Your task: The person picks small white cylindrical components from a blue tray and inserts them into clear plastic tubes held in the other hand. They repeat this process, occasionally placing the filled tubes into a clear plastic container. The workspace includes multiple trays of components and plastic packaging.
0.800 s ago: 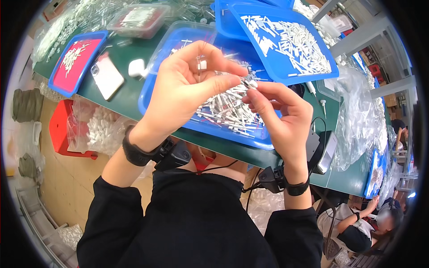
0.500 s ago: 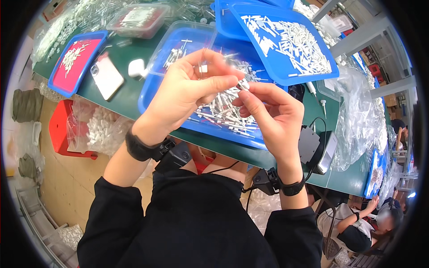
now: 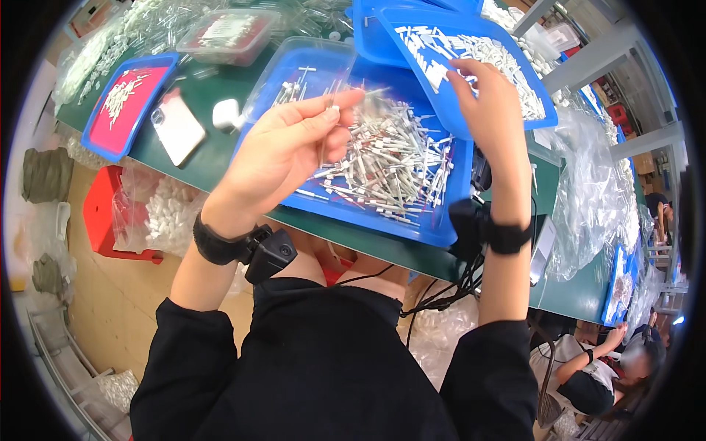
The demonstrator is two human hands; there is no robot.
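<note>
My left hand point(image 3: 276, 151) is closed over the large blue tray, pinching a thin rod with a small white piece point(image 3: 333, 109) between thumb and forefinger. The rod's exact kind is too small to tell. Below lies a heap of thin white-and-clear stick-like parts point(image 3: 393, 158) in the large blue tray point(image 3: 353, 220). My right hand point(image 3: 491, 99) reaches over the upper blue tray point(image 3: 543, 92), thumb and forefinger apart at its left side. Short white tubular pieces point(image 3: 485, 55) fill that tray, close by its fingertips; I see nothing held there.
A pink-lined blue tray point(image 3: 125, 143), a phone point(image 3: 179, 128) and a white case point(image 3: 225, 112) lie to the left. A lidded clear box point(image 3: 228, 35) sits behind. Plastic bags point(image 3: 588, 213) cover the right side, near a seated person point(image 3: 588, 375). A red stool point(image 3: 103, 213) stands left.
My hands have parted. The right one moved up and right from the small part to the upper blue tray; the left one keeps the rod and has turned slightly.
</note>
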